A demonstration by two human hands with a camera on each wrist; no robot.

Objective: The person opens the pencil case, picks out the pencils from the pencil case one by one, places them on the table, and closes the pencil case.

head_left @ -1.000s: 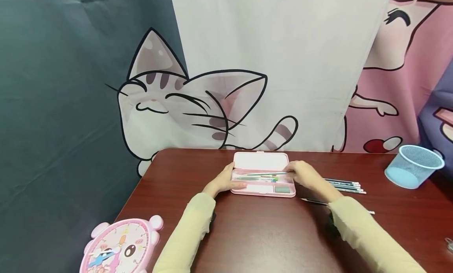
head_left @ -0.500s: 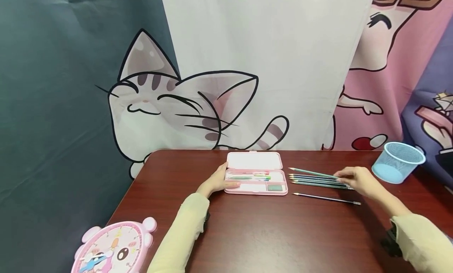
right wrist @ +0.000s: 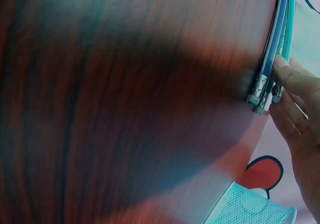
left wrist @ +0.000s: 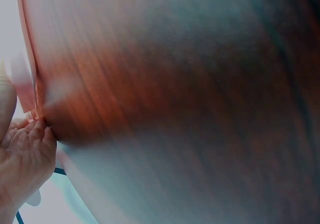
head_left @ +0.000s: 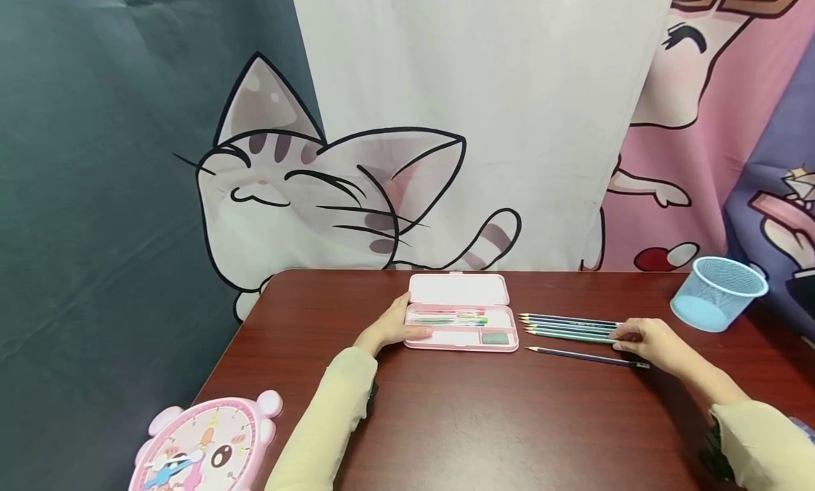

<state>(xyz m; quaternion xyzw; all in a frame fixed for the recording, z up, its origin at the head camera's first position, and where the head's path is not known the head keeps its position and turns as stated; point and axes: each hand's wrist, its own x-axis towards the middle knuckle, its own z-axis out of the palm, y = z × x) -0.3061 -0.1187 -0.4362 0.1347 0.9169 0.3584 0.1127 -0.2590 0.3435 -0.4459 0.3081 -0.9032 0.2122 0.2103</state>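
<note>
An opened pink pencil case (head_left: 461,341) lies on the table, its lid tilted back. Thin pens (head_left: 446,320) and a grey-green block (head_left: 494,338) are inside it. My left hand (head_left: 387,327) grips the case's left side, thumb over the front tray; the left wrist view catches the fingers (left wrist: 37,129) against its edge. To the right of the case, several pencils (head_left: 567,327) lie side by side, points to the left. My right hand (head_left: 651,344) pinches pencils at their right ends, with thumb and fingertips there in the right wrist view.
A single dark pencil (head_left: 586,356) lies apart, nearer the front. A blue mesh pen holder (head_left: 718,296) stands at the back right. At the left front is a pink clock (head_left: 204,448). A printed curtain (head_left: 509,88) hangs behind the table.
My right hand has gone from the case, where it had a green pencil, over to the pencil row. That pencil now lies in line with the others. The left hand stays on the case.
</note>
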